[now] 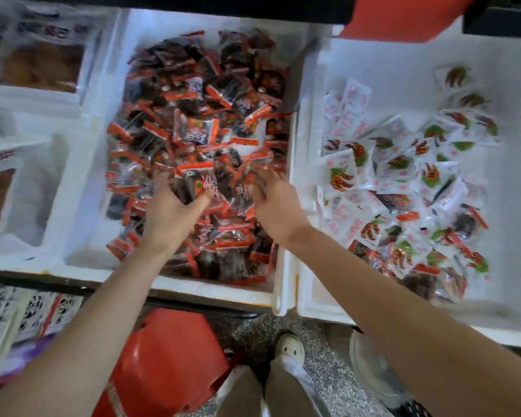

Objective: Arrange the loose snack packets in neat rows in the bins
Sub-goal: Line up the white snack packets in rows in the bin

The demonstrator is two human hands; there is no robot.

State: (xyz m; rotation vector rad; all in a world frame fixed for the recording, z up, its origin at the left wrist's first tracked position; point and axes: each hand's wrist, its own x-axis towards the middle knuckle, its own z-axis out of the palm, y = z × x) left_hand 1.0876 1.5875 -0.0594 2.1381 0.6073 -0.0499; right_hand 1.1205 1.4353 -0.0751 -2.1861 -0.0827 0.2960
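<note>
My left hand point(175, 212) digs in, fingers and thumb curled round a few packets point(193, 130) at the near end of the middle bin point(211, 288). Right hand point(272, 203) sits beside it on the heap, fingers blurred, so I can't tell if it's gripping. The risk: slick wrappers. If I grab too many, they could slide back or spill over the wall. They're red-and-dark, glossy and jumbled right to the far end, with no rows yet.

Lower field: a glossy red object point(169, 362) is resting on the speckled grey floor point(328, 383). Black-and-white printed sheets point(27, 314) are lying at its left. A red panel point(403, 19) is showing at the top edge.
</note>
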